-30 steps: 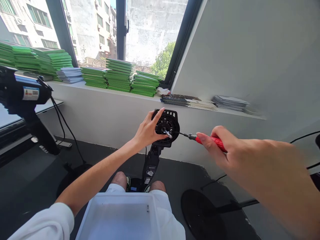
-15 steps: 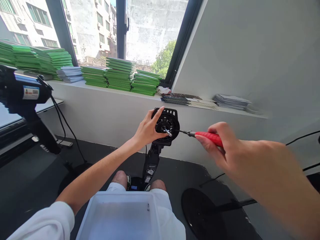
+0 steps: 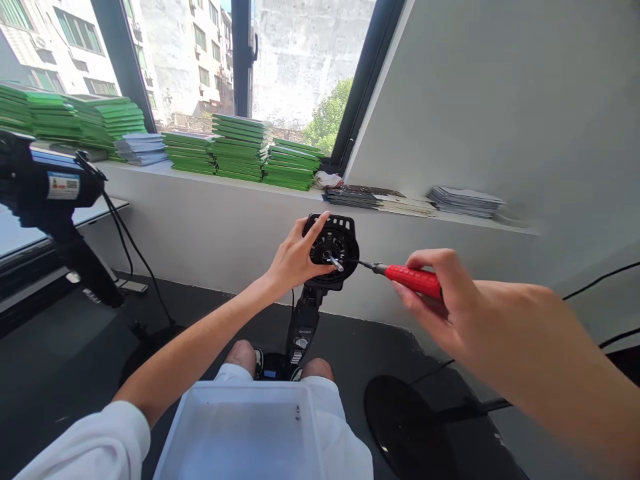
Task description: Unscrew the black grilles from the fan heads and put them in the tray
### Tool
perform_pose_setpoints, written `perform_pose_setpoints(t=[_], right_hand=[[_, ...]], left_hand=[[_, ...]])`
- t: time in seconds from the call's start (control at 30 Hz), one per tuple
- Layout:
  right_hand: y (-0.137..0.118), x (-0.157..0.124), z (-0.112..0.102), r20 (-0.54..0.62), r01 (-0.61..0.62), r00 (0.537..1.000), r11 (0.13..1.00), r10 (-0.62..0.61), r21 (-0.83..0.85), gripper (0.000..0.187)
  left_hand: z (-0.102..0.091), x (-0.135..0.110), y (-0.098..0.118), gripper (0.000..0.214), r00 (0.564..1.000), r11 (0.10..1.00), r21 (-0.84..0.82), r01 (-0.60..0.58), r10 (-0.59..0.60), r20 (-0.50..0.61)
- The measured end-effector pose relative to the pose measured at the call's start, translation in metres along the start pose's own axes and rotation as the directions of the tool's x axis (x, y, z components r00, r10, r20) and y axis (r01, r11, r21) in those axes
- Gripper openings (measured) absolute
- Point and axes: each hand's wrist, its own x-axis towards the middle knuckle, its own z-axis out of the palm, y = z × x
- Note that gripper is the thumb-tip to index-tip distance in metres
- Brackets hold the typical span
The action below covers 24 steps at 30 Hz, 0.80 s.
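Note:
A black fan motor head [image 3: 350, 233] faces me on its upright stand [image 3: 303, 327], with a bare metal shaft [image 3: 337, 263] sticking out of its centre. My left hand [image 3: 295, 257] grips the left side of the head, index finger over the top and thumb below the shaft. From the right, my right hand [image 3: 465, 307] holds a red-handled screwdriver [image 3: 413, 280] between thumb and fingers. Its thin blade reaches the right part of the motor head; the very tip is too dark to make out.
A white tray [image 3: 173, 437] with a few tiny screws [image 3: 298, 413] rests on my lap. Green stacks of booklets [image 3: 239, 150] line the window sill. Another black fan [image 3: 60, 193] stands left. A round black base [image 3: 400, 423] lies on the floor right.
The fingers of my right hand have shifted on the screwdriver, baring more of its red handle, and the handle sits slightly further left. My left hand keeps its hold on the motor head.

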Motion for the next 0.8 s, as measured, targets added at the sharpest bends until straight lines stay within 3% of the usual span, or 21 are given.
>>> perform_pose_setpoints(t=[0.1,0.23,0.3,0.47,0.53,0.7,0.8], right_hand=[[-0.001,0.002,-0.002,-0.012,-0.069,0.998,0.987,0.068,-0.144,0.051],[0.001,0.000,0.003,0.035,-0.025,0.999,0.988,0.020,0.154,0.048],[0.000,-0.001,0.006,0.043,0.003,0.999,0.981,-0.011,0.196,0.045],[-0.009,0.000,0.007,-0.026,-0.182,0.983,0.975,0.180,-0.124,0.049],[-0.010,0.002,0.007,-0.060,-0.198,0.980,0.969,0.191,-0.150,0.049],[0.001,0.001,0.010,0.064,-0.101,0.994,0.957,0.087,0.273,0.040],[0.000,-0.003,0.010,0.047,-0.142,0.990,0.972,0.136,0.187,0.039]], left_hand=[[-0.001,0.000,0.000,0.109,1.000,1.000,0.001,0.003,-0.003,-0.004],[-0.002,0.001,-0.001,0.108,1.000,1.000,-0.007,-0.001,0.001,0.006],[-0.002,0.002,0.000,0.107,1.000,1.000,-0.009,0.006,-0.006,0.020],[-0.003,0.002,0.003,0.103,0.999,1.000,-0.003,0.018,-0.018,0.036],[-0.004,0.002,0.004,0.102,0.999,1.000,-0.002,0.025,-0.025,0.038],[-0.006,0.000,0.003,0.105,0.999,0.999,-0.013,0.035,-0.035,0.033],[-0.003,-0.002,0.005,0.104,1.000,0.999,-0.026,0.029,-0.029,0.007]])
